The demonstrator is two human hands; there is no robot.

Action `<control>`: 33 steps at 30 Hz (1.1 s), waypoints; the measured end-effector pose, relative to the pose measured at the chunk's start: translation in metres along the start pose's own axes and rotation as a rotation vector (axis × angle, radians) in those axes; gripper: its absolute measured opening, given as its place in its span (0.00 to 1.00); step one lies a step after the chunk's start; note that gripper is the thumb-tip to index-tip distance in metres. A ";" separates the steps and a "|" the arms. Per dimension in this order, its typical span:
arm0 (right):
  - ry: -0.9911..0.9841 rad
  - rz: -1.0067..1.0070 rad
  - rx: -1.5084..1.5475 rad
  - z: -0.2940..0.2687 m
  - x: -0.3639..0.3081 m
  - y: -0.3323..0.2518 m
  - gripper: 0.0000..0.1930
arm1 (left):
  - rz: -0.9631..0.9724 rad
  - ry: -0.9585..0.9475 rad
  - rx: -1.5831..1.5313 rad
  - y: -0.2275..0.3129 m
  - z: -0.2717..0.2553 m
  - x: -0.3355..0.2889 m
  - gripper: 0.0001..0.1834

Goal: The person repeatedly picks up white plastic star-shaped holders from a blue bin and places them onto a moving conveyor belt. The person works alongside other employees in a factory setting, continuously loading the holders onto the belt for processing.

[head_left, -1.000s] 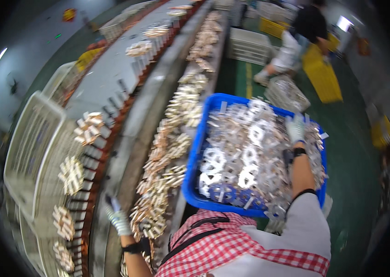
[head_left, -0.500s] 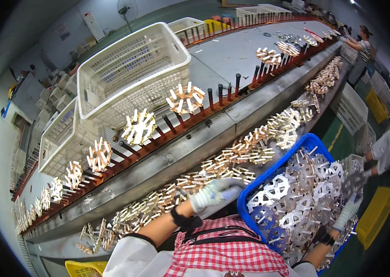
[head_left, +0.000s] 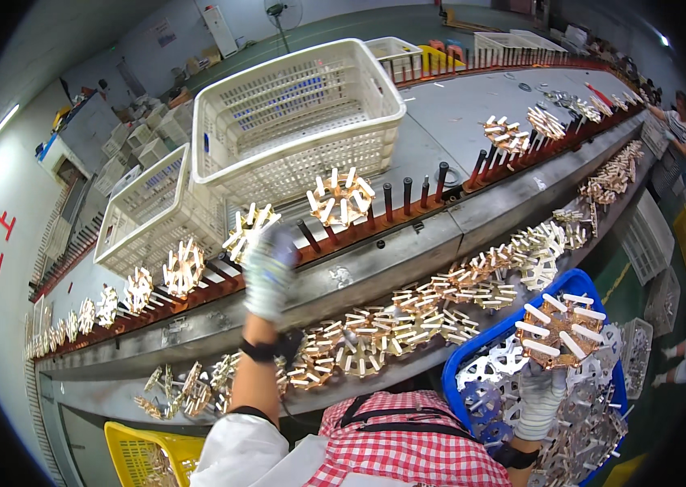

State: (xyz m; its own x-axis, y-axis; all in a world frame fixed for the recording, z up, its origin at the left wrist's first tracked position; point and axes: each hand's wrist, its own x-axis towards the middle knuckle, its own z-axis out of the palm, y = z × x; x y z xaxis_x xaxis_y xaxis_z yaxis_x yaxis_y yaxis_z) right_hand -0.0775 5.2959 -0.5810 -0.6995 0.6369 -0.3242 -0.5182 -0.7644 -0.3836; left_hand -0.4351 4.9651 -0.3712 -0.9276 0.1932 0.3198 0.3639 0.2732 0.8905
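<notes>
My left hand (head_left: 270, 274), in a whitish glove, reaches up to the row of upright rods and is smeared by motion. Just behind it, a gold-coloured disc with white pegs (head_left: 249, 230) sits at the row, partly covered by the hand. My gloved right hand (head_left: 539, 403) is closed at the lower edge of a copper-coloured disc with white pegs (head_left: 560, 331), holding it up over the blue basket (head_left: 458, 357). Beneath lie many silvery toothed discs (head_left: 578, 434). Its fingertips are mostly hidden behind the held disc.
A large white crate (head_left: 298, 158) stands on the conveyor table beyond the dark rods (head_left: 408, 199). Pegged discs (head_left: 391, 325) are heaped along the near ledge. A yellow basket (head_left: 128, 446) is at lower left. Another person (head_left: 678, 126) stands at far right.
My left hand has gone from beside the blue basket up and left to the rods. My right hand has moved from the basket's right side, and a copper-coloured disc now shows in it.
</notes>
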 end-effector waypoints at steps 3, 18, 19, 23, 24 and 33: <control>-0.054 0.091 -0.085 0.007 0.000 0.000 0.35 | 0.166 0.335 0.851 -0.026 -0.145 0.060 0.16; -0.285 0.116 -0.097 0.115 -0.042 0.104 0.23 | -0.074 -0.026 0.749 -0.079 -0.321 0.064 0.17; -0.273 0.120 -0.097 0.116 -0.045 0.110 0.22 | -0.031 -0.035 0.793 -0.082 -0.335 0.063 0.16; -0.278 0.103 -0.106 0.130 -0.056 0.131 0.20 | -0.155 -0.129 0.908 -0.055 -0.347 0.065 0.17; -0.295 0.099 -0.109 0.138 -0.060 0.137 0.20 | -0.169 -0.125 0.970 -0.048 -0.346 0.065 0.17; -0.310 0.103 -0.128 0.179 -0.098 0.194 0.15 | -0.129 -0.150 0.914 -0.054 -0.416 0.062 0.20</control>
State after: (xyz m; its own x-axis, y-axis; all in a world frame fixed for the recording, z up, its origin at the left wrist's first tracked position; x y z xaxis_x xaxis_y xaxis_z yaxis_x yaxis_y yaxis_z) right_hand -0.1974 5.0674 -0.4691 -0.8713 0.4812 -0.0959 -0.3851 -0.7918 -0.4742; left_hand -0.5473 4.5704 -0.2649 -0.9679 0.2123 0.1343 0.2436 0.9238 0.2955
